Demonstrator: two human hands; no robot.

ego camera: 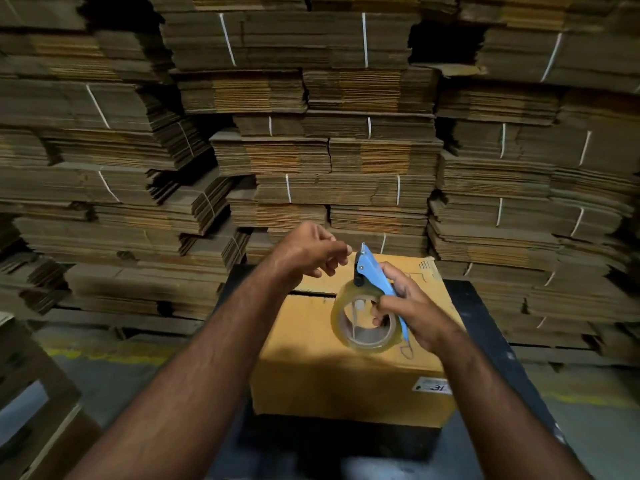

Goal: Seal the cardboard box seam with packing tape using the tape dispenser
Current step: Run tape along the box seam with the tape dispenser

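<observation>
From the head view, your right hand point(405, 306) was clamped around the blue tape dispenser point(375, 277), fingers curled through the core of the clear tape roll point(363, 320), holding it in the air above the cardboard box point(311, 341). Your left hand point(311, 251) hovered just beside the dispenser's cutter end, fingers drawn together in a pinch; whether it already gripped the loose tape end was too fine to tell. The box sat on a dark worktop point(485, 327), and its seam point(311, 293) ran across the top as a dark gap, with no tape visible on it.

To do this step well, you probably needed to draw out a short tail of tape, keeping it flat and off your fingertips, then lower the dispenser to one end of the seam, starting a little over the box edge so the strip would anchor. You likely wanted the roll held square to the gap.

Around you, bundled flat cartons point(329, 150) were stacked high just behind the box. Nothing lay on the seam itself, though the stack close behind seemingly left little room past the far edge.
</observation>
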